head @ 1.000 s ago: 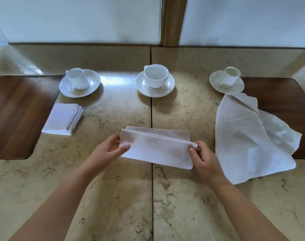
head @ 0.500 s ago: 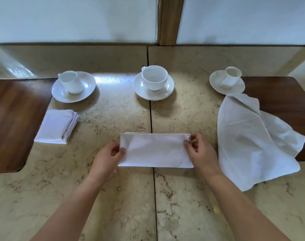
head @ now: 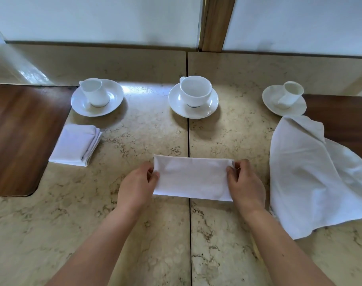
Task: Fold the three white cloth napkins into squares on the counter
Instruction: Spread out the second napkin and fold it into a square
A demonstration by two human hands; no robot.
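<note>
middle napkin (head: 193, 178): folded to a flat rectangle strip, lies on the table (head: 134, 234) front centre, across the seam between the two slabs
left hand (head: 135, 185): thumb and fingers pinch the strip's left short edge, fingers curled at the edge
right hand (head: 246, 183): pinches the strip's right short edge near its far corner, fingers curled
folded napkin (head: 75, 145): finished square, left side of table, just beside the left wood panel (head: 21, 139), near the left saucer
loose napkin (head: 314, 174): unfolded, crumpled, right side; far part drapes over the right wood panel (head: 340, 116), its top corner touches or overlaps the right saucer's rim
left cup (head: 94, 94): on saucer (head: 114, 96), far left
centre cup (head: 195, 90): on saucer (head: 193, 111), upright, straight behind the strip
right cup (head: 290, 94): on saucer (head: 271, 98), looks tilted
table: beige marble look, dark seam down the middle
</note>
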